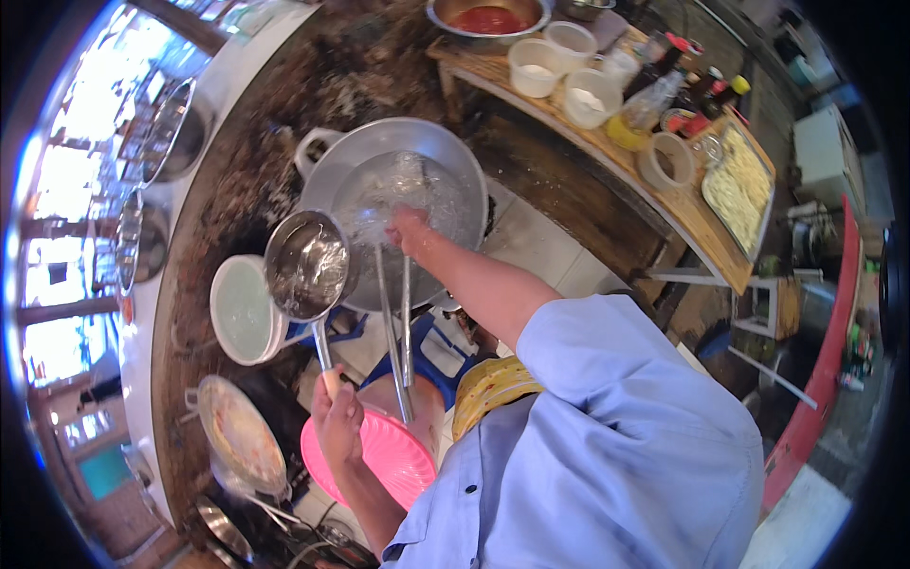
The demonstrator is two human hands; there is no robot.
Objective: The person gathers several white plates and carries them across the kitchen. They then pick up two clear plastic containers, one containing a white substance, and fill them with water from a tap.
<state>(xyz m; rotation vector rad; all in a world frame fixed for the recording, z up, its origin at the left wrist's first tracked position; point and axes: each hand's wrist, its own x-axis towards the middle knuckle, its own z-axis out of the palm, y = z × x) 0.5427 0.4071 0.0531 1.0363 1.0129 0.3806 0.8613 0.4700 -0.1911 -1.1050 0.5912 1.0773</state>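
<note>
My left hand (339, 417) is closed around the handle of a metal saucepan (294, 294), which has water glinting inside. The saucepan is held beside the left rim of a large aluminium pot (318, 190). Over the water in that pot is my right hand (409, 226), fingers curled together; what they hold, if anything, is hidden by the hand and the rippling water. Two long metal handles (391, 341) run from beneath my right hand over the pot's near rim. Their far ends cannot be made out.
A white bucket (225, 327) of cloudy liquid stands left of the saucepan. Nearer are a used pan (237, 431) and a pink plastic basin (389, 460). On the right, a wooden table (531, 102) bears tubs, bottles and a tray (749, 248) of pale food.
</note>
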